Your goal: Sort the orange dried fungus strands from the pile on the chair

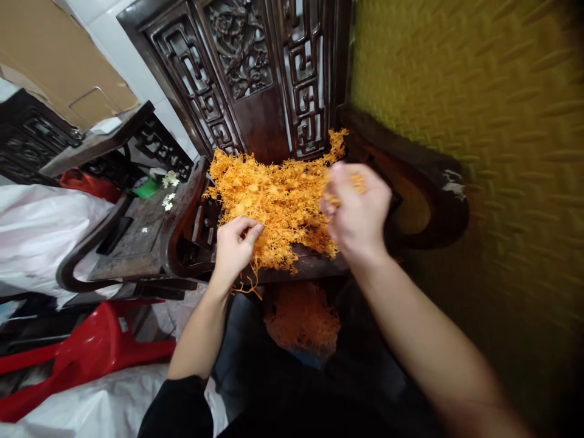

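Observation:
A heap of orange, finely branched plastic-looking sprigs (274, 201) lies on the seat of a dark carved wooden chair (262, 128). At the heap's left front edge is my left hand (235, 246), its thumb and fingertips pinched together; what they hold, if anything, I cannot make out. Thin orange stems (250, 286) hang just below it. Over the heap's right side, my right hand (362, 213) is closed around a few orange sprigs (358, 182) and slightly blurred by motion.
Below the seat, between my legs, sits a container with more orange pieces (303, 316). To the left stand another wooden chair (132, 243) with a green roll (145, 187) and small pale flowers (170, 179), a red plastic stool (91, 344) and white sacks (45, 231). A yellow textured surface (479, 121) rises at right.

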Demonstrator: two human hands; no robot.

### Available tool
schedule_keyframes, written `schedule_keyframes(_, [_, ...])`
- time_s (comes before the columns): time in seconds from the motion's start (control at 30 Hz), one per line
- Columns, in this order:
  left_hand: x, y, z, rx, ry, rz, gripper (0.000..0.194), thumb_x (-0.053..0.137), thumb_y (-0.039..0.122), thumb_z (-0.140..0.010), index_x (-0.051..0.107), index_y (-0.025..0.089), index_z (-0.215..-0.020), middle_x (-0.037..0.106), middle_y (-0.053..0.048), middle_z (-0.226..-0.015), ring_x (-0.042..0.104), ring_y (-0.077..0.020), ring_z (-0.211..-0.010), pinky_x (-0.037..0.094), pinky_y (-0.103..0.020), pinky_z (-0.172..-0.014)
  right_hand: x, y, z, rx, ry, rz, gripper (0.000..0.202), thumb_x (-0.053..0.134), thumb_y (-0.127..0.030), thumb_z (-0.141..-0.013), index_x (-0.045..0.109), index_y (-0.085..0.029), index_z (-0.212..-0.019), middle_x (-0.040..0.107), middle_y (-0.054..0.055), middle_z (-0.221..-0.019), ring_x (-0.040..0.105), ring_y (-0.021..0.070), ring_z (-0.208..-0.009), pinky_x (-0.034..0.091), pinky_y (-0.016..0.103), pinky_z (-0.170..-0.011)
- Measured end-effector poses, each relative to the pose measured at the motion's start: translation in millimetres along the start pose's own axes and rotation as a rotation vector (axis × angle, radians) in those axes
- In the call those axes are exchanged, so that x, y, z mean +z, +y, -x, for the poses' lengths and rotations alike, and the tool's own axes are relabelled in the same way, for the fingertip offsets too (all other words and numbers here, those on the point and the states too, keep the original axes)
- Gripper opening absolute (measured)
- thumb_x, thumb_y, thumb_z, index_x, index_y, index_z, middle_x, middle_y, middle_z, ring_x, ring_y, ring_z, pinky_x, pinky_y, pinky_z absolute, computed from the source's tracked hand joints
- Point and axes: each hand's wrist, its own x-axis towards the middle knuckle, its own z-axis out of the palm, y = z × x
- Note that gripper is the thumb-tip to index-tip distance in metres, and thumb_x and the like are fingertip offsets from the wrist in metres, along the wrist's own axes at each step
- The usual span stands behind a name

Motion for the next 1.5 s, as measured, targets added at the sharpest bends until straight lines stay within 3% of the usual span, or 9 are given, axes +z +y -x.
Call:
schedule_keyframes(0.07, [-2.4, -5.6, -1.8, 0.009, -0.009, 0.098, 0.018, 0.068, 0.035, -0.092, 0.077, 0.020, -0.086, 0.075, -0.004, -0.086, 0.067, -0.0179, -0.080, 0.050, -0.031, -0.074, -4.8, -4.2, -11.1, 0.031, 0.090, -0.121, 0.042, 0.075, -0.056, -0.083, 0.051, -0.023, -0.075, 0.045, -0.006, -0.062, 0.035, 0.0052, -0.041, 0.022, 0.022, -0.036])
schedule_keyframes(0.2, [-4.6, -5.8, -4.5, 0.080, -0.017, 0.181, 0.026, 0.061, 0.036, -0.097, 0.078, 0.022, -0.110, 0.078, -0.006, -0.096, 0.071, -0.0200, -0.095, 0.053, -0.036, -0.092, -5.1, -5.2, -11.0, 0.225, -0.069, -0.142, 0.043, 0.076, -0.057, -0.082, 0.050, -0.023, -0.077, 0.064, -0.001, -0.076, 0.039, 0.0044, -0.041, 0.019, 0.021, -0.035])
schedule_keyframes(0.37, [-2.8, -0.9, -4.3, -0.061, 0.098, 0.382, 0.019, 0.077, 0.032, -0.086, 0.077, 0.020, -0.099, 0.076, -0.003, -0.081, 0.072, -0.0157, -0.070, 0.057, -0.030, -0.072, -1.7, -4.6, 4.6, 0.343, -0.268, -0.141, 0.032, 0.085, -0.043, -0.076, 0.062, -0.022, -0.083, 0.068, -0.001, -0.076, 0.039, 0.0044, -0.042, 0.022, 0.022, -0.036])
schedule_keyframes(0.5, [0.0, 4.9, -3.4, -0.117, 0.058, 0.551, 0.021, 0.084, 0.030, -0.078, 0.069, 0.019, -0.088, 0.073, -0.001, -0.083, 0.070, -0.0129, -0.066, 0.057, -0.027, -0.067, 1.0, -0.7, 14.2, 0.401, -0.458, 0.057, 0.041, 0.081, -0.045, -0.081, 0.075, -0.024, -0.115, 0.057, -0.004, -0.059, 0.037, 0.0078, -0.041, 0.024, 0.024, -0.038])
schedule_keyframes(0.77, [5.6, 15.8, -2.3, -0.147, 0.073, 0.578, 0.029, 0.078, 0.040, -0.084, 0.059, 0.019, -0.092, 0.068, 0.000, -0.074, 0.068, -0.0121, -0.064, 0.054, -0.025, -0.063, 12.7, 11.4, 27.6, 0.079, -0.603, 0.375, 0.027, 0.071, -0.044, -0.089, 0.072, -0.019, -0.080, 0.073, 0.003, -0.082, 0.064, 0.0177, -0.078, 0.046, 0.033, -0.079])
schedule_keyframes(0.97, [5.9, 12.8, -5.0, -0.194, 0.208, 0.670, 0.043, 0.087, 0.034, -0.071, 0.048, 0.021, -0.081, 0.064, 0.003, -0.074, 0.062, -0.0087, -0.062, 0.048, -0.021, -0.058, 14.5, 5.5, 34.7, 0.058, -0.757, 0.467, 0.028, 0.065, -0.044, -0.093, 0.065, -0.019, -0.080, 0.064, -0.002, -0.074, 0.054, 0.0143, -0.071, 0.039, 0.030, -0.068])
schedule_keyframes(1.17, [11.7, 17.0, -7.8, -0.209, 0.382, 0.808, 0.053, 0.086, 0.027, -0.068, 0.033, 0.023, -0.075, 0.054, 0.008, -0.061, 0.052, -0.0075, -0.049, 0.042, -0.022, -0.053, 29.6, 3.9, 47.1, -0.025, -0.666, 0.449, 0.028, 0.061, -0.038, -0.094, 0.053, -0.020, -0.074, 0.054, -0.002, -0.069, 0.049, 0.0138, -0.068, 0.037, 0.030, -0.067])
schedule_keyframes(1.4, [-1.4, -10.2, -34.4, -0.309, 0.639, 0.822, 0.054, 0.081, 0.032, -0.072, 0.027, 0.023, -0.078, 0.044, 0.010, -0.065, 0.048, -0.0047, -0.050, 0.038, -0.020, -0.052, 23.1, -3.8, 52.6, 0.028, -0.526, 0.241, 0.030, 0.062, -0.034, -0.092, 0.047, -0.022, -0.069, 0.053, 0.000, -0.071, 0.049, 0.0142, -0.065, 0.042, 0.031, -0.063])
schedule_keyframes(1.5, [4.4, -0.9, -29.0, -0.209, 0.415, 0.824, 0.052, 0.085, 0.034, -0.070, 0.035, 0.023, -0.080, 0.051, 0.008, -0.072, 0.052, -0.0049, -0.052, 0.041, -0.021, -0.053, 19.3, -0.3, 42.4, 0.317, -0.464, 0.121, 0.019, 0.067, -0.039, -0.087, 0.059, -0.022, -0.082, 0.061, 0.001, -0.074, 0.044, 0.0109, -0.051, 0.034, 0.027, -0.044])
